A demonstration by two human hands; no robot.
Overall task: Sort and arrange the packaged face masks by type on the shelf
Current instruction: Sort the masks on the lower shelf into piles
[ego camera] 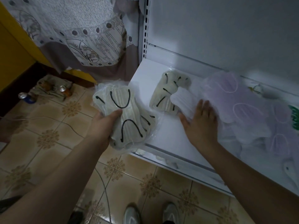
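At about nine o'clock of the view, the left hand grips a bundle of beige masks in thin clear plastic, fingers under it and thumb on top. The bundle hangs just off the left edge of the white shelf, over the tiled floor. The masks are pleated, soft, with black ear loops.

On the shelf, toward twelve o'clock from the bundle, lies a second beige pack of the same kind. Beside it, the right hand lies flat with straight fingers on a white pack; it holds nothing. At three o'clock there is a loose heap of lilac packs, glossy and wrinkled, with pale loops. Something green shows at the edge; I cannot tell what it is.

I judge the sorting is only partly done: the beige kind is being gathered at the left, but the white and lilac packs overlap and are not yet put in order.
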